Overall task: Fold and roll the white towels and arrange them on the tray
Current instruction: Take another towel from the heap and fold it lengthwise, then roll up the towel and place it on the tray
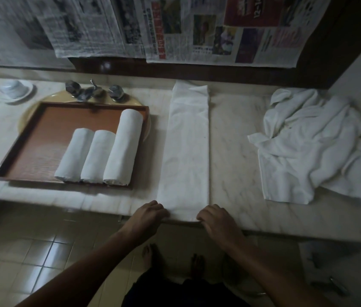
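Observation:
A white towel [186, 147] lies folded into a long narrow strip on the marble counter, running from the back wall to the front edge. My left hand [150, 214] grips its near left corner and my right hand [216, 218] grips its near right corner, fingers curled on the hem. To the left, a brown wooden tray [31, 151] holds three rolled white towels [99, 151] side by side, the right one longest. A heap of unfolded white towels [312, 140] lies at the right of the counter.
The tray sits over a yellow sink [40, 103] with metal taps [93, 90] behind it. A white dish with a cup [16, 90] stands at the back left. Newspaper sheets [175, 29] cover the wall. My bare feet [173, 260] stand on the tiled floor below.

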A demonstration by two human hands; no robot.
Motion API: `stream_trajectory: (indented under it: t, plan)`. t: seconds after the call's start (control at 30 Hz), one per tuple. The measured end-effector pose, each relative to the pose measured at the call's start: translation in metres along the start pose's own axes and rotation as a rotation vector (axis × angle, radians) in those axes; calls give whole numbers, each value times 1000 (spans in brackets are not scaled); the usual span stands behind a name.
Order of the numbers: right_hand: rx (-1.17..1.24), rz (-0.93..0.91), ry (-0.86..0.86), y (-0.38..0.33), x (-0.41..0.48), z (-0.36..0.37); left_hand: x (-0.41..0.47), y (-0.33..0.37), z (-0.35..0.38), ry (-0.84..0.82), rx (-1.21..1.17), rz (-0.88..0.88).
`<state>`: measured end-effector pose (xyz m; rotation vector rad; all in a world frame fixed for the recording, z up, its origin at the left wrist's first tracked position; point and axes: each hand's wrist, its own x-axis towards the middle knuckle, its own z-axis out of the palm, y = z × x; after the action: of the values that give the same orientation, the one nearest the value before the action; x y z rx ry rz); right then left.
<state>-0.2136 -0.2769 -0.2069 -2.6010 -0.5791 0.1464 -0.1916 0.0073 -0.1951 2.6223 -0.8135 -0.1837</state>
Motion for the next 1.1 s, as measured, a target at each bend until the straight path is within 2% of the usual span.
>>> stream_trajectory:
  t: [0.17, 0.4, 0.57, 0.67, 0.73, 0.83, 0.97, 1.1]
  plan:
    - [197, 138, -53, 5, 9, -8, -2, 2, -6, 36, -91, -112]
    - [319, 392, -15, 6, 17, -17, 9, -11, -23, 15, -440, -376]
    - [338, 538, -16, -1, 24, -19, 20, -17, -22, -62, -481, -515]
    - [326, 543, 7, -6, 26, -17, 28, -19, -22, -95, -471, -547]
    - [287, 493, 31, -8, 27, -13, 30, -15, -23, -76, -399, -506]
    - [167, 310, 50, -13, 26, -3, 29, -5, -16, -3, -198, -322]
    - [20, 104, 73, -22, 19, 14, 19, 11, 4, -46, -14, -81]
    - [-29, 44, 95, -23, 12, 15, 14, 8, 14, -41, 53, -33]
